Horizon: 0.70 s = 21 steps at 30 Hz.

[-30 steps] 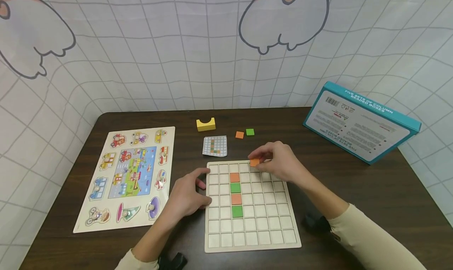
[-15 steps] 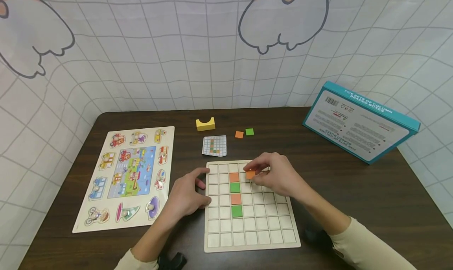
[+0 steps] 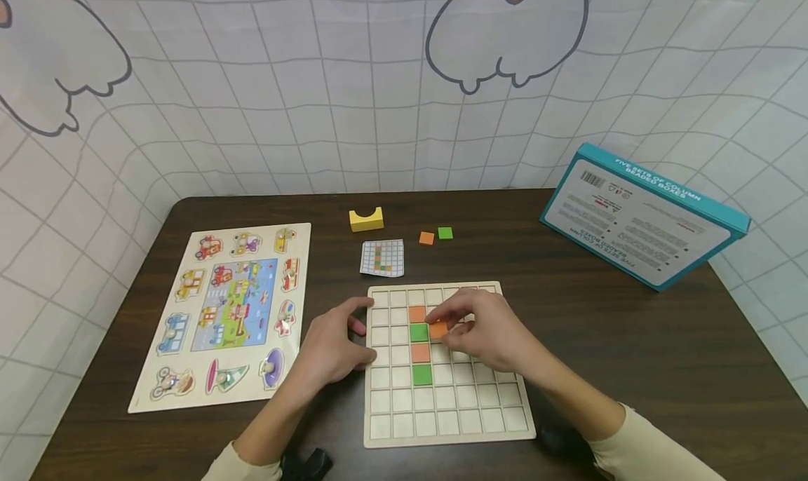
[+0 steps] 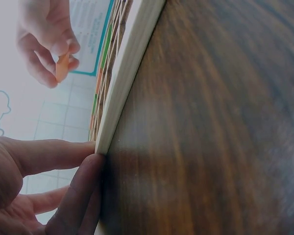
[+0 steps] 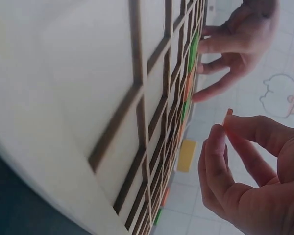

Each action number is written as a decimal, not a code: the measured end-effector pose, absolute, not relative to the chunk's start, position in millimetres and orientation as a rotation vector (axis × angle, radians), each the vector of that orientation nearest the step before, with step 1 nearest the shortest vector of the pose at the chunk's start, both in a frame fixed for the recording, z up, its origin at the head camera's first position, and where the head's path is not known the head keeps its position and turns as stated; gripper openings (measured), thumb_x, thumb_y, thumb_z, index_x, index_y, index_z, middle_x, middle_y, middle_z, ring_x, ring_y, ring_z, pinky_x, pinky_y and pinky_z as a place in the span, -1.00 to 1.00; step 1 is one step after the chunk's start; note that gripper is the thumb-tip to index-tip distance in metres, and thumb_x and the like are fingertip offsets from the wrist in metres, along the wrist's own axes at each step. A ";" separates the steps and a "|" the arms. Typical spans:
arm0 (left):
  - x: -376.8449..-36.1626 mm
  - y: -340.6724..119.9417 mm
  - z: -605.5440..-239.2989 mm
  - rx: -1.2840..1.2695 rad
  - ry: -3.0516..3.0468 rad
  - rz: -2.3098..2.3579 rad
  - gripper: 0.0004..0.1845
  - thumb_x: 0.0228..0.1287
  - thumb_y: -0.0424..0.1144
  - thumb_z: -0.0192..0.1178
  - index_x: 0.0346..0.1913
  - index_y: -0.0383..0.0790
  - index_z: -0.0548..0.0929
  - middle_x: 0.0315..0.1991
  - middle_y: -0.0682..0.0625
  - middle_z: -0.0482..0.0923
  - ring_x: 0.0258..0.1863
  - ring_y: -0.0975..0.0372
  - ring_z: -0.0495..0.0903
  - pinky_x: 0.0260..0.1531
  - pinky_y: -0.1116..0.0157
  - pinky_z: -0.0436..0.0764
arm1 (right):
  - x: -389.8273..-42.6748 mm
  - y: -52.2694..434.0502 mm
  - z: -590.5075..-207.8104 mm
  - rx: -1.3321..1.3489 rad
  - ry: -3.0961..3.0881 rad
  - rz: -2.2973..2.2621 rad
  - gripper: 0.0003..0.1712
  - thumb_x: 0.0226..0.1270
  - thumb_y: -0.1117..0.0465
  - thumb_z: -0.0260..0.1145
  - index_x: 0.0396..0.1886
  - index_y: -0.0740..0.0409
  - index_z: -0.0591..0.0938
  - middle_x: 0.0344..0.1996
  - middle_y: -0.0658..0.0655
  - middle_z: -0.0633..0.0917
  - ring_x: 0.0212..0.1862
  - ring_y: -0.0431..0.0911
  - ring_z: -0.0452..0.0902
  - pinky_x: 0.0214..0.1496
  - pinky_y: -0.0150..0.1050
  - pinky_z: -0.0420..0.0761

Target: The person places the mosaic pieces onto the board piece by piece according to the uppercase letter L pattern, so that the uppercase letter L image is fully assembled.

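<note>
Now my right hand [image 3: 486, 334] is carrying the orange tile [image 3: 438, 330], pinched at its fingertips, nearer and leftward from the grid board's [image 3: 448, 425] far edge to just right of the filled column, while my left hand [image 3: 331, 348] is bracing the board's left edge with loosely bent fingers.

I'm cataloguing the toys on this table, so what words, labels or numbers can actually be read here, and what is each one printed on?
"FIVE SETS OF COLUMN BEADED BOXES": white capitals, upside down in the head view, on the teal box.
Barcode and paragraphs of small print on the same box: too small to read.
Pattern card: coloured squares only, no text legible.
Vehicle puzzle board: pictures only, no readable words.
</note>
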State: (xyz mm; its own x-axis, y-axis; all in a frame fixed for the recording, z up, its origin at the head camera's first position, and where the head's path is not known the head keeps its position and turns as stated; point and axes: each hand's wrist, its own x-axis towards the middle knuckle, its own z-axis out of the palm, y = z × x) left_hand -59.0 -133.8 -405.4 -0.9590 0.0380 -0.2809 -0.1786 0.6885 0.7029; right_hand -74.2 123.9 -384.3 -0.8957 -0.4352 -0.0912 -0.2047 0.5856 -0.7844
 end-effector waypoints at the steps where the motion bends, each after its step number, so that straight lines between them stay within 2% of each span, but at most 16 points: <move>1: -58.9 -133.9 -405.1 -0.107 2.629 1.135 -0.15 -0.11 -0.44 0.55 0.38 -0.06 0.57 -0.26 -0.03 0.63 -0.56 0.24 0.57 -0.54 0.30 0.55 | -73.1 123.6 -384.7 -0.527 2.541 -1.207 -0.66 0.12 0.42 0.51 -0.12 0.01 0.85 -0.20 -0.08 0.73 -0.19 -0.12 0.59 -0.19 -0.36 0.65; 9: -59.3 -133.3 -404.8 -0.116 2.621 1.135 -0.16 -0.10 -0.44 0.56 0.38 -0.07 0.57 -0.26 -0.04 0.62 -0.58 0.24 0.58 -0.54 0.29 0.55 | -64.0 120.9 -385.9 -0.519 2.486 -1.225 -0.67 0.11 0.44 0.50 -0.12 0.06 0.83 -0.19 -0.05 0.71 -0.18 -0.09 0.59 -0.19 -0.36 0.69; 21: -59.3 -133.2 -404.1 -0.102 2.639 1.106 -0.16 -0.09 -0.42 0.55 0.38 -0.06 0.57 -0.26 -0.02 0.63 -0.48 0.20 0.55 -0.50 0.29 0.51 | -49.2 113.3 -387.6 -0.555 2.458 -1.187 -0.65 0.08 0.46 0.50 -0.18 -0.02 0.83 -0.23 -0.09 0.70 -0.21 -0.13 0.58 -0.23 -0.39 0.66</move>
State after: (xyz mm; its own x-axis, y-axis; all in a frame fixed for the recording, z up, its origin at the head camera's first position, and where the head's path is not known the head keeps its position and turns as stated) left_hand -59.3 -133.2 -404.1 -0.9589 0.0419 -0.2806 -0.1706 0.7050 0.6884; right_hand -49.2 113.3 -387.6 -0.8604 -0.4892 -0.1429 -0.1924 0.5714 -0.7978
